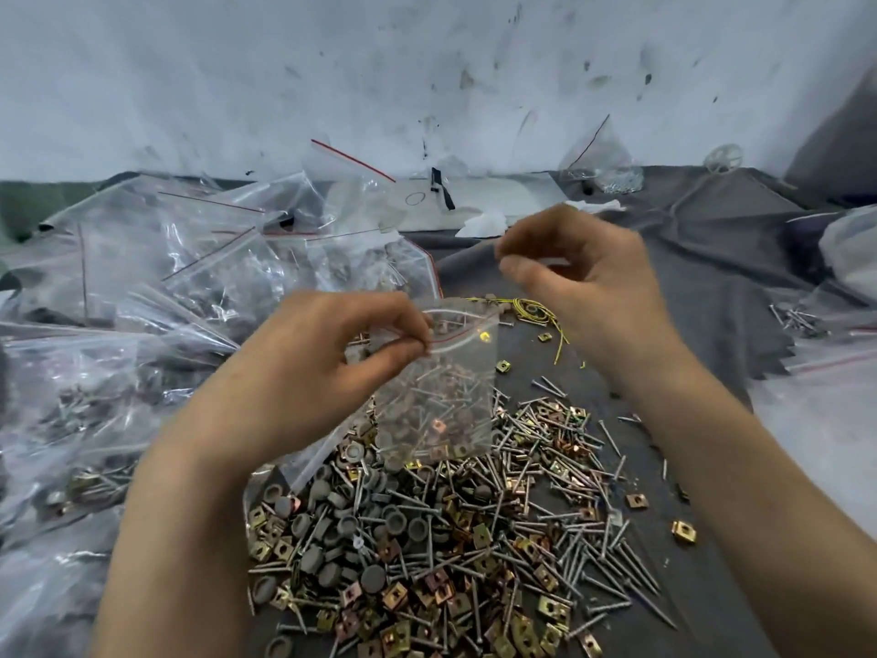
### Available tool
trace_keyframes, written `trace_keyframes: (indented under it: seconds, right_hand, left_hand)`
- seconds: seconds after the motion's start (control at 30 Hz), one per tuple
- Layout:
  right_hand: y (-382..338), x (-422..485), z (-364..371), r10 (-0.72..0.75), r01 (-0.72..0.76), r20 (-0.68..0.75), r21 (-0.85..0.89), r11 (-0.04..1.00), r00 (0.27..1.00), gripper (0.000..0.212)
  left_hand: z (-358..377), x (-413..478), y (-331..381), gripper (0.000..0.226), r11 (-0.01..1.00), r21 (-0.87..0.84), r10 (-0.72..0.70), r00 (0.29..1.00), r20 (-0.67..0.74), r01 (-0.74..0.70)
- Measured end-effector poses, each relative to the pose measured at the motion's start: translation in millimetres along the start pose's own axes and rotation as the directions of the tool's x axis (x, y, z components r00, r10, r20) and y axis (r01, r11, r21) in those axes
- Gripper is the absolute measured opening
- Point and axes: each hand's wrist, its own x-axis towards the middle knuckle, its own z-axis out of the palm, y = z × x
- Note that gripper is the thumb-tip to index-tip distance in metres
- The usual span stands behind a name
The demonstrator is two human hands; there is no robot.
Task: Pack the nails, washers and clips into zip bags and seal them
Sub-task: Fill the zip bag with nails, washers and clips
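Left hand: we've got the left hand (332, 358) raised over the pile, forearm coming in from the lower left, thumb and curled fingers pinching the top left corner of the zip bag (441, 396) right at its red seal line.

Zip bag: it hangs straight down from that pinch, in the air just above the heap, and we can see nails, grey washers and a few clips already inside.

Right hand: the right hand (583, 273) sits higher and to the right, clear of the bag, wrist bent, fingers curled in, thumb and forefinger tips brought close together. We cannot tell whether anything small is held between them.

Hands together: apart, with only the left one on the bag.

Loose stock: below us lie nails (583, 529) to the right, washers (332, 520) to the left and brass clips (398, 596) towards the front, all mixed on the grey cloth (712, 258).

Surroundings: filled bags (166, 277) are heaped on the left, a yellow wire (538, 310) lies just behind the bag, and a scuffed wall (427, 64) stands at the back.
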Motion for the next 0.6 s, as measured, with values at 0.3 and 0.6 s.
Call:
trace_keyframes:
  seconds: [0.3, 0.6]
  right_hand:
    - [115, -30, 29, 0.412, -0.121, 0.256, -0.708, 0.696, 0.874, 0.016]
    - [118, -37, 37, 0.284, 0.036, 0.303, -0.740, 0.671, 0.910, 0.020]
  left_hand:
    - [-9, -3, -6, 0.012, 0.996, -0.029, -0.082, 0.995, -0.048, 0.081]
    - [-7, -3, -8, 0.007, 0.996, -0.031, -0.088, 0.995, -0.047, 0.087]
